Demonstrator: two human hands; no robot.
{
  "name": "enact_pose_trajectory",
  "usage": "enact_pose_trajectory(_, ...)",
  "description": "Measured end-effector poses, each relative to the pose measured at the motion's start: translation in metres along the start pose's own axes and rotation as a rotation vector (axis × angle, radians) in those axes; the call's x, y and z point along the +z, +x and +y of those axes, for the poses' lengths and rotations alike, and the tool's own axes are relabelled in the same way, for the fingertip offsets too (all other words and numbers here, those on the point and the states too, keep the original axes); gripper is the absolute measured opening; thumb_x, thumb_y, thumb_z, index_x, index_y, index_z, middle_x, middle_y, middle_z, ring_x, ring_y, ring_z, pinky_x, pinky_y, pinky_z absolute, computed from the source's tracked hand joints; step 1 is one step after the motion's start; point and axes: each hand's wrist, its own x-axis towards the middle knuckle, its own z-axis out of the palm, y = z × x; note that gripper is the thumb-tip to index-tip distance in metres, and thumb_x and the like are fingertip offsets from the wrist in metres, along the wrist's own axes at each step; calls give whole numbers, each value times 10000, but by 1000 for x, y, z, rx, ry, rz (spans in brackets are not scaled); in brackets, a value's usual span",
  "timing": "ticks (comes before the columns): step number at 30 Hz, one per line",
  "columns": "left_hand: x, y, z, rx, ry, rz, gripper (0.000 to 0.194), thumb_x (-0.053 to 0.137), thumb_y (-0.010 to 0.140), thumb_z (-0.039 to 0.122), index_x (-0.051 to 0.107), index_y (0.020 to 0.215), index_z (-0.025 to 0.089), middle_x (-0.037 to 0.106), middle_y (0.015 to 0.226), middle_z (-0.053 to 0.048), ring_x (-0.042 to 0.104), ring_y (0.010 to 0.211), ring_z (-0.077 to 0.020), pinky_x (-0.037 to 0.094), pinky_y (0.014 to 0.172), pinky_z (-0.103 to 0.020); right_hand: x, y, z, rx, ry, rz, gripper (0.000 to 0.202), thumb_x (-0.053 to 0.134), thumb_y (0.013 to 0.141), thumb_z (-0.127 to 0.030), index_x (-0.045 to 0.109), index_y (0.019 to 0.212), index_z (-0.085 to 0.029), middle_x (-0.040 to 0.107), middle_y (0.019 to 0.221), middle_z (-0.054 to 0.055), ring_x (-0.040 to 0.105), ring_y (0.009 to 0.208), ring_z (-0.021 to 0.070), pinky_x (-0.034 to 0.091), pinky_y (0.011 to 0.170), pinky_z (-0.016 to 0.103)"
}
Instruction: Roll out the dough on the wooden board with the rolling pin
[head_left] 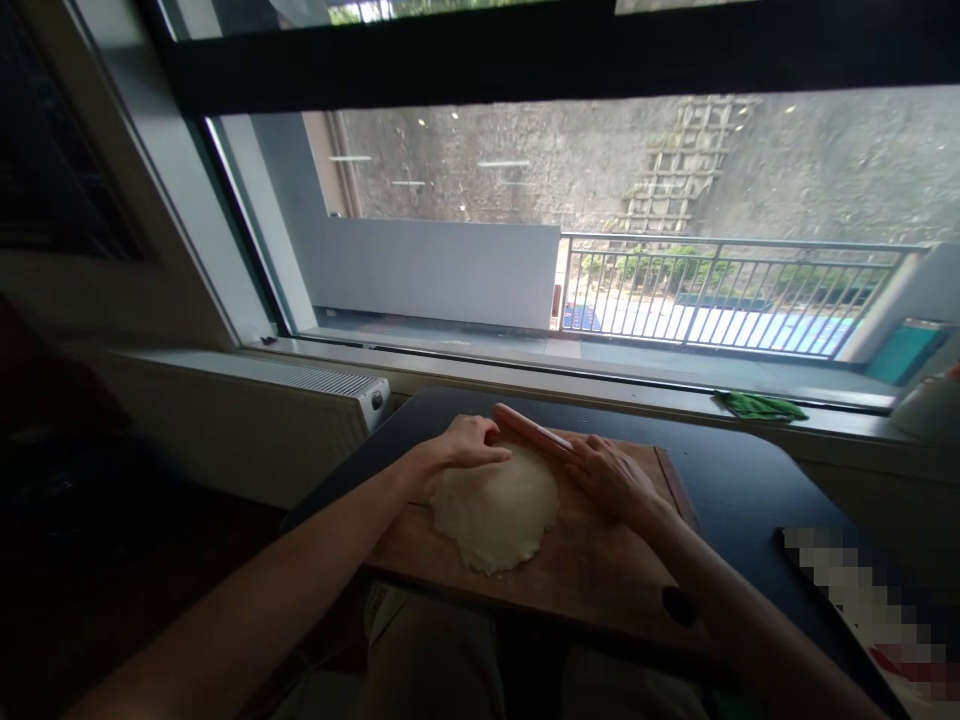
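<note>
Right hand's fingers are covering a brown wooden rolling pin; left hand's, half-open, are overhanging flat pale dough near the wooden board's left edge. Likely soft, it's needing broad rim support.

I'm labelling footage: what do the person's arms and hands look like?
The left hand and right hand are gloveless, with no watch showing at either wrist. Both forearms are uncovered: no sleeves, cables or clear markings. Dim light leaves rings uncertain.

Bright window behind dark table
</note>
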Motion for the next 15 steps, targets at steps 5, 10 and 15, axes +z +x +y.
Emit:
enact_pose_trajectory(5,-10,16,12,-54,85,-214,518,670,495,605,626,819,204,651,849,-25,590,767,-223,402,588,-252,4,-2,-5,125,11,58,418,412,871,-344,480,1269,-236,583,1116,96,517,1041,238,379,863,315)
enact_pose_trajectory(10,-9,20,15,-67,5,-239,436,686,506,520,609,801,209,640,811,-6,585,718,-204,376,514,-234,6,-4,-7,84,-7,121,444,362,901,-351,357,1345,-341,598,1070,61,546,958,206,375,869,322)
enact_pose_trajectory(15,-17,9,29,-60,-242,-244,293,634,601,403,630,802,190,643,774,1,590,711,-185,408,541,-230,10,-3,-5,66,-15,134,456,319,920,-382,292,1373,-347,600,1041,48,545,934,185,370,877,314)
